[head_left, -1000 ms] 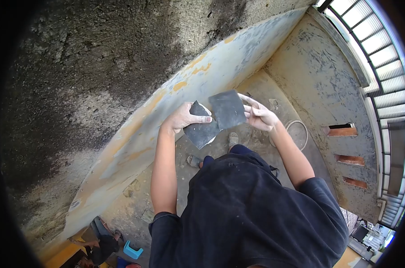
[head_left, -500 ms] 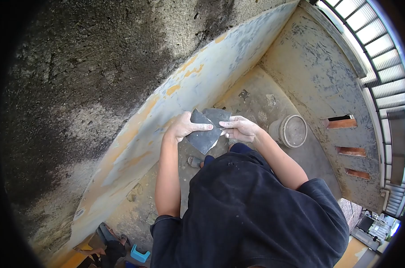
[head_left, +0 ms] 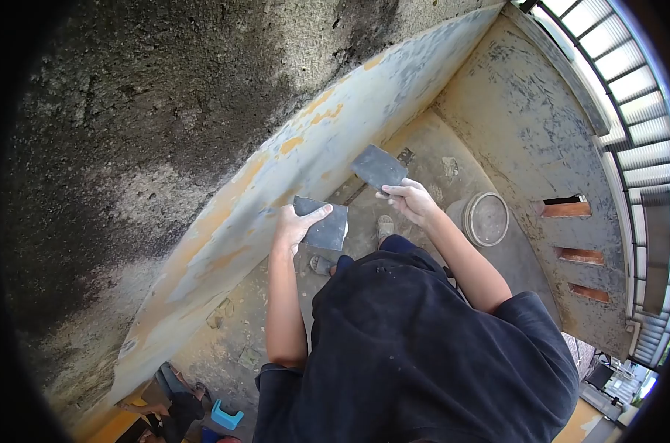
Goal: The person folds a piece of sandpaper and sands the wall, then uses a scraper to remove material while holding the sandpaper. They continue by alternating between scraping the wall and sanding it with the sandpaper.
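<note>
My left hand [head_left: 293,226], dusted white, grips a flat dark grey putty spreader [head_left: 327,227] by its left side, thumb across the top face. Whitish paste clings to that spreader's right edge. Higher and to the right, my right hand [head_left: 414,201] pinches a second dark grey putty spreader [head_left: 379,167] at its lower right corner. White residue coats these fingers too. The two spreaders are apart, held in the air in front of the low wall [head_left: 324,140].
A round, whitish bucket [head_left: 487,219] stands on the floor right of my right forearm. The low wall has a rough, dark outer surface [head_left: 150,133] beyond it. Another person [head_left: 181,402] is at lower left, beside a light-blue plastic stool [head_left: 226,416]. My sandalled feet [head_left: 321,266] are below.
The two spreaders were overlapping and have separated. My right hand has moved up with its spreader, turning it; my left hand has moved slightly down and left, its spreader now more level.
</note>
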The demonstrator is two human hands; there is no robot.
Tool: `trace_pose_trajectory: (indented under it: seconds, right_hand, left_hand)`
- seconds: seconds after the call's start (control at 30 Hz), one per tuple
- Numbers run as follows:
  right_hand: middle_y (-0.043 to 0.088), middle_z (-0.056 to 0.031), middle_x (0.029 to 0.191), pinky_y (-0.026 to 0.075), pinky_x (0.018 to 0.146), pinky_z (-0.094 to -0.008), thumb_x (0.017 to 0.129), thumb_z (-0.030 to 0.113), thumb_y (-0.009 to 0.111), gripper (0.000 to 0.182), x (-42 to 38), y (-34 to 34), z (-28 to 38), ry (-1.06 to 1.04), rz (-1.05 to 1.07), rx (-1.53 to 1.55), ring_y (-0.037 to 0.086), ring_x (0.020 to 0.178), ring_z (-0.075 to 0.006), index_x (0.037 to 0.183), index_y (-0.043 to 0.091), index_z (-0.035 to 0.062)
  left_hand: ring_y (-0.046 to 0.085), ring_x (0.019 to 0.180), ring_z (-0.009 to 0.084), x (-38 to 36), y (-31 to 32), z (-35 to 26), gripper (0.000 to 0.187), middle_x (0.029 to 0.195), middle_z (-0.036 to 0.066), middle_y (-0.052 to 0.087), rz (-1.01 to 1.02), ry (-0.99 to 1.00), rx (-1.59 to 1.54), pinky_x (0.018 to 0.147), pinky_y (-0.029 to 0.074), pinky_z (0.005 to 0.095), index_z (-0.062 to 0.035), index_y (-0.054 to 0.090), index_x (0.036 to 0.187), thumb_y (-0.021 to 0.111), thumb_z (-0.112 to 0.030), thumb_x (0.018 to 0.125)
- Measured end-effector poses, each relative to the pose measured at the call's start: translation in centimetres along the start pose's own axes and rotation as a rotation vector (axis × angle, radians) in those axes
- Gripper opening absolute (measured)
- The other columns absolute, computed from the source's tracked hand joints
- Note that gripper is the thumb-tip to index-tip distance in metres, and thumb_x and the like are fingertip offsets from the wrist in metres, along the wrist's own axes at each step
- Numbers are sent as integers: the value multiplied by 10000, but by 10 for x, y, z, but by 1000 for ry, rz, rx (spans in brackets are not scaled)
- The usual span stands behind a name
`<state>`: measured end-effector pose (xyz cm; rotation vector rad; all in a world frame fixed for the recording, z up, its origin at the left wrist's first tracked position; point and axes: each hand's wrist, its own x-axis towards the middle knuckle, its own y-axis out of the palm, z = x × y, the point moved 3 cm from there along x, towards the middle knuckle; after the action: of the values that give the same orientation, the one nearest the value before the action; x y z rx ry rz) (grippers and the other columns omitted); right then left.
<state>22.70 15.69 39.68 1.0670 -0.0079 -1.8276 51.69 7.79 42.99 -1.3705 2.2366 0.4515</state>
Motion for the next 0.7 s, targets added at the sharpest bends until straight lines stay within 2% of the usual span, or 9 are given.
trace_pose_trajectory:
  seconds: [0.07, 0.2, 0.27, 0.3, 0.33, 0.43, 0.53, 0.57, 0.7]
  right_hand:
    - [711, -68, 1068, 494, 664, -284, 938, -71, 670, 240, -3, 17, -1, -72, 179, -2, 689, 923, -155, 1164, 676, 8]
    - [704, -16, 1027, 455, 650, -276, 933, -72, 621, 268, -14, 36, -8, -98, 231, 27, 603, 828, -104, 1166, 696, 38]
    - [681, -13, 950, 427, 621, -264, 916, -65, 601, 238, -16, 37, -14, -117, 178, -60, 574, 771, -91, 1110, 710, 21]
    - [669, -12, 911, 413, 606, -258, 908, -62, 591, 227, -16, 37, -15, -127, 150, -102, 559, 743, -85, 1081, 717, 13]
    - [669, -12, 911, 413, 606, -258, 908, -62, 591, 227, -16, 37, -14, -134, 146, -94, 559, 743, -85, 1081, 717, 13]
    - [632, -1, 812, 399, 572, -257, 900, -23, 596, 173, -18, 40, -10, -217, 170, -139, 531, 650, -82, 1005, 730, 9]
    - [608, 11, 739, 408, 559, -261, 894, 42, 619, 151, -29, 52, -1, -295, 119, -315, 516, 589, -82, 964, 743, -7]
    - [610, 14, 726, 418, 567, -259, 894, 75, 629, 168, -35, 58, 0, -311, 95, -396, 524, 588, -82, 972, 747, -14]
    - [634, 12, 732, 444, 592, -255, 912, 146, 640, 238, -36, 66, -15, -369, 69, -495, 556, 609, -80, 1024, 753, -31]
  left_hand:
    - [720, 751, 161, 1, -5, 6, 335, 907, 78, 766, -179, 53, -82, 714, 581, 317, 11, 755, 955, 894, -281, 867]
    - [695, 764, 138, 10, 4, 33, 388, 900, 70, 764, -363, 117, -105, 724, 555, 311, 25, 758, 972, 882, -332, 882]
    - [666, 796, 118, 12, 9, 49, 397, 912, 55, 760, -502, 104, -128, 758, 539, 304, 31, 754, 976, 858, -346, 909]
    - [655, 873, 117, 11, 12, 54, 390, 977, 55, 758, -530, 50, -142, 827, 524, 300, 45, 756, 1018, 822, -332, 946]
    - [655, 873, 117, 11, 15, 58, 390, 977, 55, 758, -523, 54, -135, 827, 524, 300, 45, 756, 1018, 822, -332, 946]
    - [649, 998, 140, 8, 22, 64, 412, 1129, 68, 738, -596, 107, -273, 918, 501, 309, 68, 730, 1176, 754, -306, 1005]
    - [649, 1014, 138, 7, 25, 65, 426, 1140, 67, 736, -562, 82, -262, 923, 502, 312, 72, 723, 1184, 740, -318, 1014]
    - [641, 865, 119, 7, 28, 63, 414, 1003, 36, 721, -587, 159, -256, 810, 519, 302, 46, 737, 1108, 739, -356, 1013]
    - [661, 886, 130, 3, 25, 53, 362, 1037, 53, 734, -448, 50, -217, 827, 530, 300, 40, 738, 1122, 778, -294, 988]
